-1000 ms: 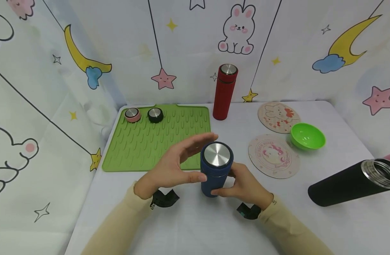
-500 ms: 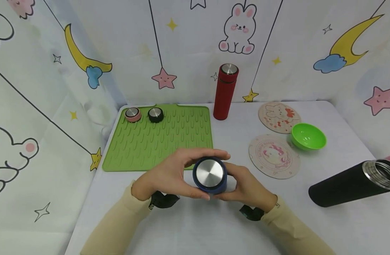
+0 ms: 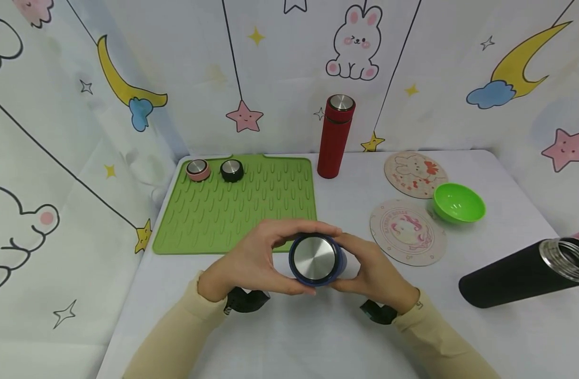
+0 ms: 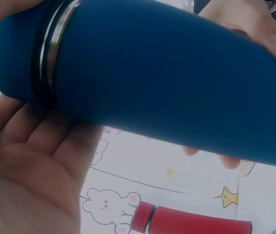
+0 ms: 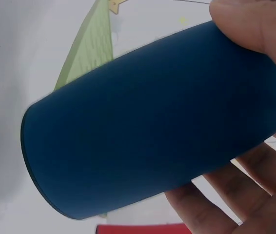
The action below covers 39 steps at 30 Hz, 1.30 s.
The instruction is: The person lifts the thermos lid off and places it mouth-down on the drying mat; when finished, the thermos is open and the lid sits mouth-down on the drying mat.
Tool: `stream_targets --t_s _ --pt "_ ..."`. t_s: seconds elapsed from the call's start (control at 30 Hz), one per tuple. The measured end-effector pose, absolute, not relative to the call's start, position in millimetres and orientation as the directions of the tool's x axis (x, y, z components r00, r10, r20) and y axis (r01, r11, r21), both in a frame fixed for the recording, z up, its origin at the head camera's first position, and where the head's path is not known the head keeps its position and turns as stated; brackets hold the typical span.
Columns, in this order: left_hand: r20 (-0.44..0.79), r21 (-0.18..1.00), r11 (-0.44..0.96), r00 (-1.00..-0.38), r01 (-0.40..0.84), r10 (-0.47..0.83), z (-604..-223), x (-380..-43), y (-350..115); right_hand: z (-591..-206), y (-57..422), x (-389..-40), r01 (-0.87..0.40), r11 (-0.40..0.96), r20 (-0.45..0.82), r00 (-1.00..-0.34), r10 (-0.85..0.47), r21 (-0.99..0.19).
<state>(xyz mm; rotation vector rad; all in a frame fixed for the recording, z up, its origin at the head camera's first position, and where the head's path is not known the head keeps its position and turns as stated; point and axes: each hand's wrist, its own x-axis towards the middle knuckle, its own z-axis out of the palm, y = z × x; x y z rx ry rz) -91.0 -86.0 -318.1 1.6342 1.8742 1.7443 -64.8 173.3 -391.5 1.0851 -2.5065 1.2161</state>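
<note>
Both hands hold a blue thermos bottle [image 3: 342, 261], its round brushed-steel lid top [image 3: 314, 258] tilted toward the head camera. My left hand [image 3: 253, 258] grips the lid end, with thumb and fingers curled on opposite sides. In the left wrist view a shiny metal ring [image 4: 57, 44] shows between the blue lid [image 4: 13, 53] and the body. My right hand [image 3: 376, 268] grips the bottle's body from the right; the right wrist view shows its thumb above and several fingers below. The bottle's base end [image 5: 50, 161] points away from that hand.
A green mat [image 3: 237, 210] bears a pink lid [image 3: 198, 170] and a black lid [image 3: 231, 170]. A red thermos [image 3: 335, 139] stands behind. Two round coasters [image 3: 408, 232] and a green bowl [image 3: 459, 203] lie right. An uncapped black bottle [image 3: 502, 273] lies at the right, beside something pink.
The left hand has closed in from beside the bottle to grip its lid. The bottle has tilted so its top faces the head camera, and the right hand has shifted slightly right.
</note>
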Motion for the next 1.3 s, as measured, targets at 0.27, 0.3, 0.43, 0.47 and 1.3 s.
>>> stream_targets --t_s 0.27,0.3,0.43,0.47,1.3 --pt "0.639 0.723 -0.235 -0.499 0.650 0.585 -327 -86 -79 -393 172 -64 -0.683 0.440 0.510 -0.729 -0.456 -0.583" --pt "0.648 0.717 -0.230 -0.507 0.658 0.569 -328 -85 -79 -393 171 -63 -0.677 0.451 0.516 -0.735 -0.440 -0.582" --pt "0.685 0.687 -0.215 -0.520 0.694 0.510 -330 -84 -76 -392 168 -61 -0.648 0.491 0.526 -0.760 -0.381 -0.582" --pt "0.692 0.682 -0.210 -0.524 0.701 0.497 -331 -84 -75 -392 168 -60 -0.644 0.498 0.529 -0.764 -0.370 -0.581" --pt "0.547 0.643 -0.218 -0.241 0.734 0.802 -300 -79 -88 -396 175 -61 -0.649 0.250 0.387 -0.672 -0.631 -0.719"
